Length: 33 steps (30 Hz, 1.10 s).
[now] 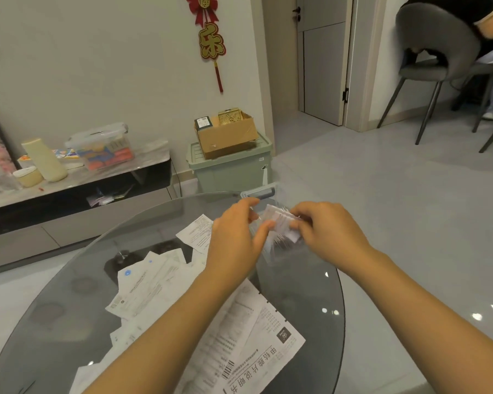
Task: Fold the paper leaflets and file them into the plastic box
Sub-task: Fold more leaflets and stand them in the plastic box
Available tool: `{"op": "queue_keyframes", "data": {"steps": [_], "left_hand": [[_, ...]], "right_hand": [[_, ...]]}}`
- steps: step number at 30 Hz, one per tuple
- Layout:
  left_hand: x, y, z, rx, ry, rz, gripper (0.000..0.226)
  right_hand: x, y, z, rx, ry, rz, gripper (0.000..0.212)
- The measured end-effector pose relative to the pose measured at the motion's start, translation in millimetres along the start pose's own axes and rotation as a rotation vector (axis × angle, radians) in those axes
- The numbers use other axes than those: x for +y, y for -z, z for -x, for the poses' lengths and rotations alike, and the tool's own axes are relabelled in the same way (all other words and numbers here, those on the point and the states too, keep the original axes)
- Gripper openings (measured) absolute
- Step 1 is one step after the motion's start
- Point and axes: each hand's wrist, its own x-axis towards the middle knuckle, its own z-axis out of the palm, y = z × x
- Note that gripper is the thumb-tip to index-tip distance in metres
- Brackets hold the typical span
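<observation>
Above the far edge of the round glass table (305,294), both hands meet over a clear plastic box (279,245) with a grey latch (261,191). My right hand (325,228) grips a small folded white leaflet (279,220) above the box. My left hand (236,237) is beside it, thumb touching the leaflet's left edge, fingers loosely curled. Several unfolded leaflets (154,282) lie scattered on the table, and a large one (254,336) with printed text lies under my left forearm.
A low cabinet (77,191) at left carries a plastic container (103,149) and bottles. A green storage bin (231,166) with a cardboard box (225,135) on top stands past the table. At upper right, a grey chair (436,61) holds a seated person.
</observation>
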Motion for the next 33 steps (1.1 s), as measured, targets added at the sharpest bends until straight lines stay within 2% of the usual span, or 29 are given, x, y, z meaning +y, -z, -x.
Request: {"op": "queue_keyframes", "data": {"steps": [2,5,9,11,19,27,33], "left_hand": [[2,0,-11,-0.045,-0.039,-0.08,0.036],[-1,-4,-28,-0.235,-0.245,-0.193,0.045],[-6,-19,-55,-0.505,-0.433,-0.279,0.068],[-9,-27,-65,-0.566,-0.493,-0.302,0.071],[-15,-38,-67,-0.596,-0.57,-0.377,0.079],[-19,-39,-67,-0.619,-0.566,-0.394,0.085],[-22,-44,-69,-0.649,-0.515,-0.33,0.075]], "right_hand": [[6,1,-7,0.147,-0.072,-0.019,0.014],[14,-2,-18,0.266,-0.136,-0.069,0.015],[20,-14,-28,0.3,-0.177,-0.089,0.015],[23,-19,-32,0.283,-0.198,-0.094,0.016],[29,-28,-38,0.286,-0.249,-0.093,0.016],[24,-33,-37,0.269,-0.242,-0.033,0.022],[20,-36,-37,0.228,-0.224,0.016,0.022]]}}
